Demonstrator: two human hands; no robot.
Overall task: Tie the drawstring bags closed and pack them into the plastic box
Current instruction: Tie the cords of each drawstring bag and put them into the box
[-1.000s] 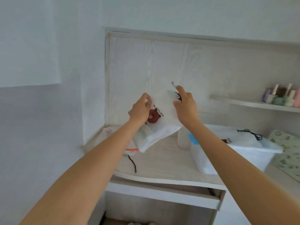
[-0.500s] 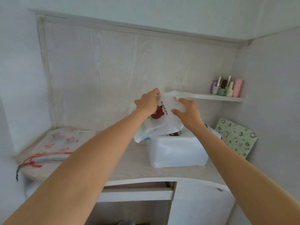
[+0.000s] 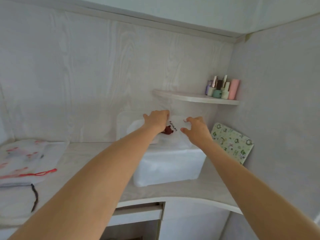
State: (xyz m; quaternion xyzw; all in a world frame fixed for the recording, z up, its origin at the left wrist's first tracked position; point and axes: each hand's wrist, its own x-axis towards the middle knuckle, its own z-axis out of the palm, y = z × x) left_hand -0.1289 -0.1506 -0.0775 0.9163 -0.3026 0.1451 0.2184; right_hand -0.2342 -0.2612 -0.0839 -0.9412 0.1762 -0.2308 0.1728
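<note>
Centre frame: white bear-print drawstring bag (image 3: pixel 174 131) sits on top of the plastic box (image 3: pixel 168 164). Left hand (image 3: pixel 157 119) grips its upper-left edge, fingers curled; right hand (image 3: pixel 196 129) hovers over the right side, fingers loosely spread, holding nothing. More bags (image 3: pixel 22 159) lie lower left.

I see a white drawstring bag (image 3: pixel 174 132) with a brown bear print and black lettering, over a translucent white plastic box (image 3: pixel 168 166). At the far left, pale bags (image 3: pixel 22 158) carry red markings, a red cord (image 3: pixel 39 174) and a dark cord (image 3: pixel 34 198). To the right a board (image 3: pixel 232 144) shows a green pattern. The shelf's bottles (image 3: pixel 222 87) are pink, mint, cream and lilac. The desk (image 3: pixel 187 189) is whitish woodgrain.
</note>
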